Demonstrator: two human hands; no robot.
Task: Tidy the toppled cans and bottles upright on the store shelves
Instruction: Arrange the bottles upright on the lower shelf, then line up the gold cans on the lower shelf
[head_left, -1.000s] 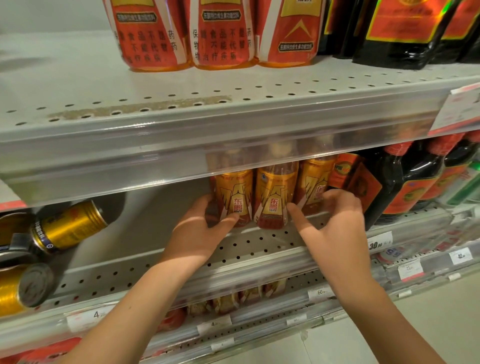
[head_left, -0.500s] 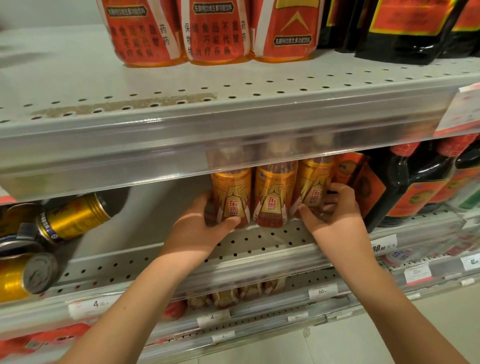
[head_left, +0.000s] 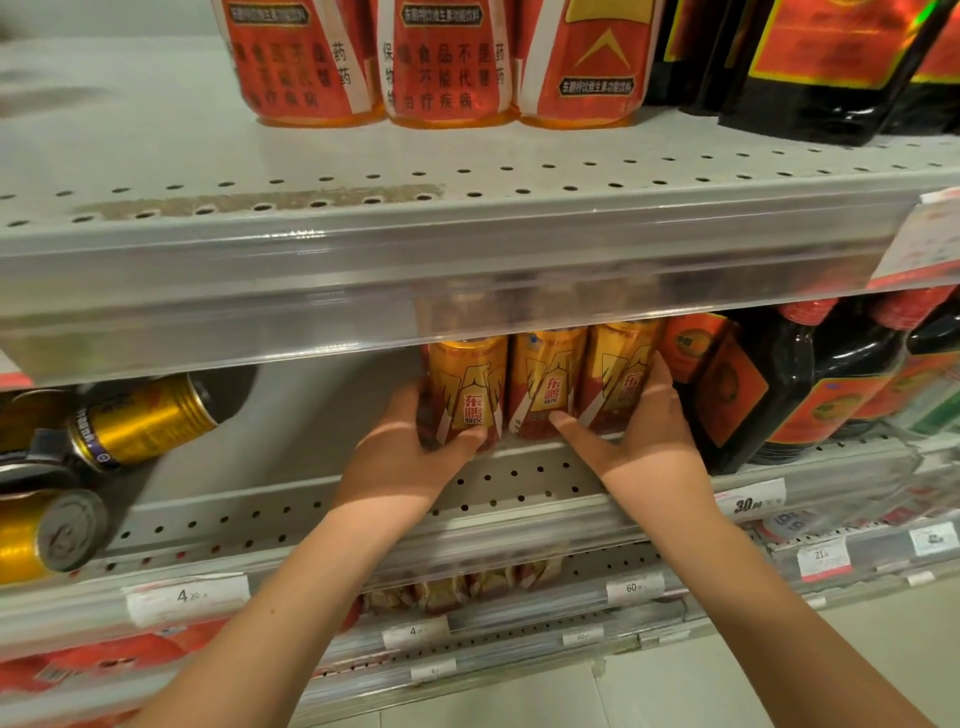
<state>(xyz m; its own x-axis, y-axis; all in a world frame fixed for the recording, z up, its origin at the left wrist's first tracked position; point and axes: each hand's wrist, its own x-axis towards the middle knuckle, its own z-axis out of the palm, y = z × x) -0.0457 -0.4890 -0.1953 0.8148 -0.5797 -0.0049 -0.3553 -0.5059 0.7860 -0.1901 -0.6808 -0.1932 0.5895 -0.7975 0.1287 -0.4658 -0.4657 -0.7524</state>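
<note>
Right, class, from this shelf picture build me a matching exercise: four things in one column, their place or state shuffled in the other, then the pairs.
Things
1. left hand
2. right hand
3. gold can nearest the hands
4. red-labelled bottles

Places or states
A. upright on the upper shelf
B. grips the right gold bottle
C. toppled on its side, left end of the middle shelf
D. grips the left gold bottle

Pairs: 1-D, 2-B, 3-C, 4-A
</note>
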